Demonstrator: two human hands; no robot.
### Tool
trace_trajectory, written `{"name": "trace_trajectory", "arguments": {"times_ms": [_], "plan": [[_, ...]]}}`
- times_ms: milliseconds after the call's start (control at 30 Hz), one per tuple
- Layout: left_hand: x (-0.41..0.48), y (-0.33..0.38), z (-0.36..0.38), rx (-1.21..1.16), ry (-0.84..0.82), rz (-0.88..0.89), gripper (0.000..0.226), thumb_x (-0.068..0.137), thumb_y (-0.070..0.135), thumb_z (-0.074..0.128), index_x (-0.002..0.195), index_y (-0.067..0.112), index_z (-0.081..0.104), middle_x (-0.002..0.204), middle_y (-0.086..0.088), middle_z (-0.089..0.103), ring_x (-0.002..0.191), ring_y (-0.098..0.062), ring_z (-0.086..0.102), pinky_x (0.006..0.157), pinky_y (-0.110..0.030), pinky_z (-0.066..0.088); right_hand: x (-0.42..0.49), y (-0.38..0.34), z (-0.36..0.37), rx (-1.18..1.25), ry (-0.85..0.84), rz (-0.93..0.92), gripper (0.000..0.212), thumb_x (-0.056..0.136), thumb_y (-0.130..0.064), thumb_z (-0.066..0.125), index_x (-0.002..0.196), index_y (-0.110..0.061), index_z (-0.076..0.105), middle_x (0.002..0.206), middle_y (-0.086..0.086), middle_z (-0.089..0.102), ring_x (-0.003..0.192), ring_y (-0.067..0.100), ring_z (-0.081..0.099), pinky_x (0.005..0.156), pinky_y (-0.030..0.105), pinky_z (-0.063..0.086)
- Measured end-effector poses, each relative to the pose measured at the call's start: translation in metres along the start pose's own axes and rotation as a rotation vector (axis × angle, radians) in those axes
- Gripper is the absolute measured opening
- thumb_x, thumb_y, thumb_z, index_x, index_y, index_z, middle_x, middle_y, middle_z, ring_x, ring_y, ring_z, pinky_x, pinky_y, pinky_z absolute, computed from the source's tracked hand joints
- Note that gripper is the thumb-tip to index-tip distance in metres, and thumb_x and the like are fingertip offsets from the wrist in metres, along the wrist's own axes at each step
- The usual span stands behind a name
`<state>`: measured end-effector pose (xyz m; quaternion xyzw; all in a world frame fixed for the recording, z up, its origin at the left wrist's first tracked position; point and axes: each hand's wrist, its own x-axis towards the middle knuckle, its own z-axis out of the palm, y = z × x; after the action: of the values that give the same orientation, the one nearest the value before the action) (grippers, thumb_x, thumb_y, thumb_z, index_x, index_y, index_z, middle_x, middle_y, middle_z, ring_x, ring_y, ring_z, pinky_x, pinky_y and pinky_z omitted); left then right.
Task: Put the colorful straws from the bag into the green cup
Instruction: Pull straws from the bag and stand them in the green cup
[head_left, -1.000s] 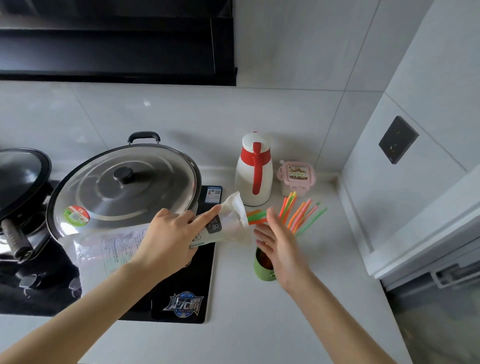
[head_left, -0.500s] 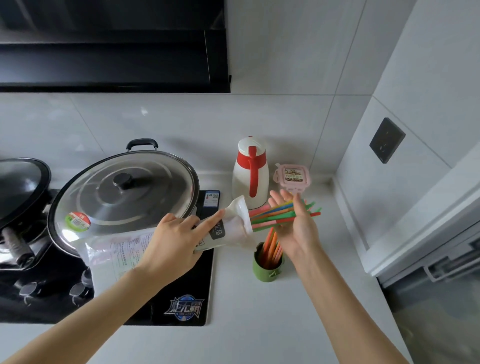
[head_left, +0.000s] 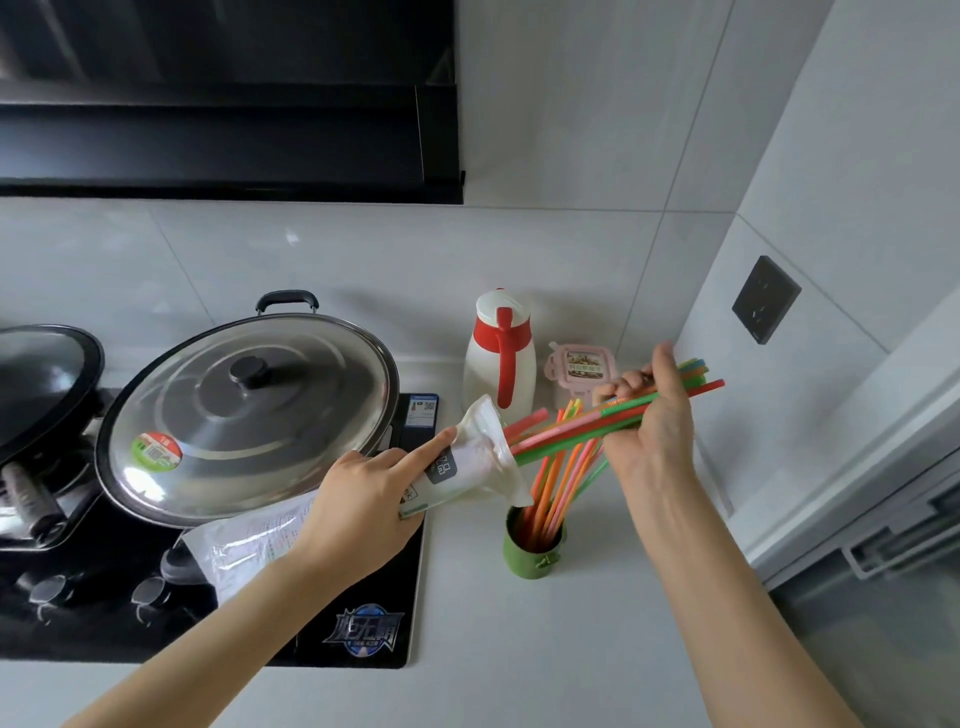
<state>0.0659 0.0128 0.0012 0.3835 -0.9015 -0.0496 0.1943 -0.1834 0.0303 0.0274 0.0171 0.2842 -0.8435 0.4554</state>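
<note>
My left hand (head_left: 358, 512) grips a clear plastic bag (head_left: 470, 457) held over the cooktop, its open mouth pointing right. My right hand (head_left: 649, 431) is closed around a bundle of colorful straws (head_left: 566, 434) whose left ends still reach into the bag's mouth; the right ends stick out past my fingers. A green cup (head_left: 532, 551) stands on the counter just below the bag's mouth. It holds several orange, red and green straws (head_left: 558, 491) that lean to the right.
A large steel-lidded wok (head_left: 249, 415) sits on the black cooktop (head_left: 358, 623) at left. A white and red jug (head_left: 498, 358) and a small pink box (head_left: 582, 371) stand by the back wall. The side wall with a dark socket (head_left: 766, 299) is close on the right.
My right hand has closed on a bundle of straws and drawn it rightward and upward out of the bag. The left hand and bag stayed roughly in place.
</note>
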Motion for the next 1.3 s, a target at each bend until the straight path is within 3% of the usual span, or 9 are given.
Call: {"name": "trace_trajectory", "arguments": {"times_ms": [100,233,400,667,900,1033,1200,1300], "plan": [[0.003,0.004,-0.002,0.004,0.003,-0.004,0.081,0.05,0.001,0.08,0.126,0.018,0.056,0.06,-0.004,0.061,0.042,-0.031,0.048,0.049,-0.029,0.047,-0.007,0.017,-0.001,-0.03,-0.016,0.038,0.039,0.092,-0.03,0.057,0.058,-0.016,0.044,0.041,-0.005,0.042,0.037,0.009,0.041,0.049,0.022,0.04],[0.002,0.003,-0.005,0.03,-0.01,-0.001,0.08,0.052,0.003,0.079,0.127,0.019,0.055,0.061,-0.003,0.063,0.043,-0.03,0.049,0.048,-0.029,0.048,-0.007,0.013,-0.002,-0.017,-0.029,0.028,0.048,0.095,-0.036,0.048,0.053,-0.02,0.033,0.033,-0.008,0.028,0.029,0.006,0.026,0.037,0.017,0.029],[-0.006,-0.01,-0.014,0.113,-0.017,-0.068,0.083,0.046,0.006,0.082,0.124,0.019,0.058,0.062,0.0,0.066,0.039,-0.028,0.048,0.045,-0.027,0.047,0.011,-0.035,-0.001,-0.033,-0.014,-0.13,0.049,0.096,-0.039,0.044,0.055,-0.021,0.026,0.033,-0.007,0.019,0.029,0.006,0.017,0.036,0.017,0.019],[-0.022,-0.024,-0.019,0.183,-0.052,-0.139,0.084,0.046,0.006,0.084,0.125,0.018,0.058,0.069,-0.003,0.07,0.041,-0.027,0.052,0.044,-0.032,0.048,0.02,-0.052,-0.03,-0.258,0.054,-0.369,0.051,0.089,-0.041,0.055,0.049,-0.023,0.029,0.04,-0.008,0.019,0.036,0.012,0.016,0.039,0.02,0.021],[-0.028,-0.027,-0.02,0.239,-0.046,-0.152,0.085,0.043,0.008,0.084,0.123,0.019,0.059,0.069,-0.003,0.07,0.044,-0.027,0.055,0.045,-0.029,0.046,0.029,0.033,-0.059,-0.715,-0.027,-0.466,0.051,0.086,-0.041,0.06,0.044,-0.025,0.036,0.034,-0.01,0.035,0.032,0.006,0.031,0.037,0.017,0.025],[-0.029,-0.03,-0.018,0.23,-0.039,-0.155,0.084,0.048,0.006,0.08,0.127,0.021,0.055,0.074,-0.004,0.072,0.05,-0.03,0.059,0.051,-0.032,0.048,0.04,0.062,-0.077,-0.976,-0.09,-0.392,0.047,0.08,-0.05,0.062,0.049,-0.021,0.043,0.041,-0.009,0.044,0.04,0.008,0.041,0.045,0.019,0.037],[-0.031,-0.031,-0.018,0.246,-0.05,-0.135,0.087,0.047,0.006,0.082,0.127,0.021,0.054,0.077,-0.005,0.072,0.051,-0.03,0.06,0.054,-0.033,0.048,0.044,0.072,-0.089,-1.109,-0.249,-0.26,0.01,0.08,-0.018,0.072,0.077,-0.024,0.065,0.063,-0.012,0.067,0.064,0.008,0.062,0.073,0.029,0.047],[-0.03,-0.031,-0.018,0.257,-0.057,-0.121,0.086,0.049,0.009,0.083,0.128,0.021,0.054,0.078,-0.005,0.072,0.05,-0.028,0.06,0.054,-0.033,0.048,0.046,0.058,-0.075,-1.055,-0.246,-0.386,0.015,0.079,-0.015,0.072,0.083,-0.023,0.061,0.07,-0.005,0.063,0.071,0.015,0.06,0.072,0.027,0.047]]}}
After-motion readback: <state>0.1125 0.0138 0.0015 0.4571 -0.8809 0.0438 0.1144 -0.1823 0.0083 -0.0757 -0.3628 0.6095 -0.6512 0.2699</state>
